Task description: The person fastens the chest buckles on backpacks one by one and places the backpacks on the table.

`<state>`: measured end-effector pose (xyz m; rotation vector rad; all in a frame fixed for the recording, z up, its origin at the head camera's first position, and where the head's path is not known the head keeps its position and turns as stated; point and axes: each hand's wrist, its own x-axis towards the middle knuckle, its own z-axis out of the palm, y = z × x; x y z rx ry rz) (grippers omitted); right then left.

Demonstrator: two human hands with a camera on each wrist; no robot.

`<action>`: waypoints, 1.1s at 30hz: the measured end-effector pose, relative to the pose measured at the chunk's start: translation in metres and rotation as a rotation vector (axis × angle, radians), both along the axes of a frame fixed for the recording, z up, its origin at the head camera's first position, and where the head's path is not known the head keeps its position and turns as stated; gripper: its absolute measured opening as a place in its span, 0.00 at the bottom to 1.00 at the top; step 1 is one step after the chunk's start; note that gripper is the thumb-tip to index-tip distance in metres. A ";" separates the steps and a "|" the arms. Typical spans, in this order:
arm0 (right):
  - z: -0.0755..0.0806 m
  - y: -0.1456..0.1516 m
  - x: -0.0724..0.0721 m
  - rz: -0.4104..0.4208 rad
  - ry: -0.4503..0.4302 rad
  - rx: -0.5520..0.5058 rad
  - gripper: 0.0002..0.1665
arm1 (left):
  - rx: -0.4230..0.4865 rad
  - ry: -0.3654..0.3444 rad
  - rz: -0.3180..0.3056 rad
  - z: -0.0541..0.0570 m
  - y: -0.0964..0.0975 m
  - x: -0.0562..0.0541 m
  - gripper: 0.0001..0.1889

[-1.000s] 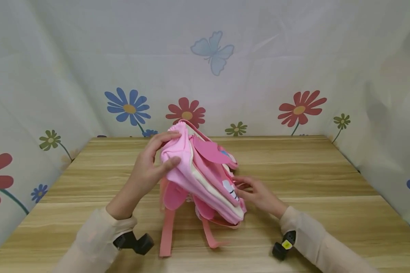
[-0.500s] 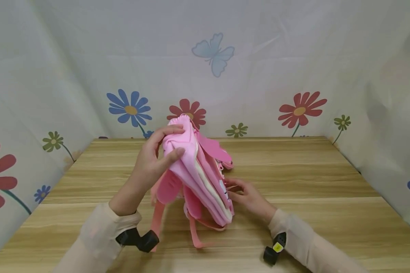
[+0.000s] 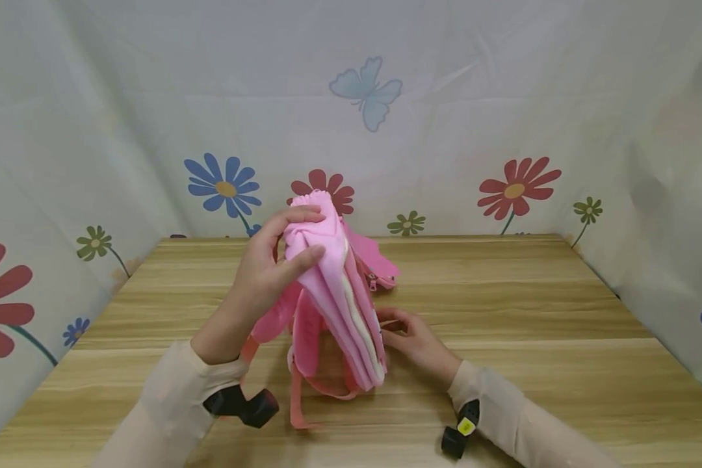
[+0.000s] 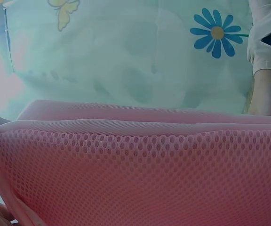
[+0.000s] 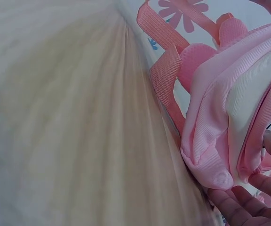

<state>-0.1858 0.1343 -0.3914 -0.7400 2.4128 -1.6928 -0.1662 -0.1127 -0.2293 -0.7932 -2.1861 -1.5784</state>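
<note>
A pink child's backpack [image 3: 333,286] stands tilted on the table in the head view, its side with a cream stripe facing me. My left hand [image 3: 263,273] grips its upper end, thumb on the near side and fingers over the far part. Low on its front, my right hand [image 3: 418,341] holds the bottom edge; the right wrist view shows fingers [image 5: 232,207] curled under the corner. Padded shoulder straps [image 3: 307,335] with salmon webbing [image 3: 296,396] hang to the left. The mesh back panel [image 4: 140,179] fills the left wrist view. The printed front is mostly hidden.
A wood-grain table [image 3: 532,292] lies under the bag. Behind it hangs a white cloth backdrop [image 3: 240,97] printed with flowers and a butterfly. A pink flap [image 3: 374,257] and a zip pull [image 3: 373,284] stick out on the bag's right side.
The backpack has been turned and stood more upright, its lower end swinging left and its front turning away. Both hands have moved with it, the left slightly up, the right leftward.
</note>
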 end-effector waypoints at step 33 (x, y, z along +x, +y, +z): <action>0.122 0.067 -0.014 -0.144 0.107 0.101 0.26 | -0.152 -0.025 -0.004 0.022 0.027 -0.002 0.25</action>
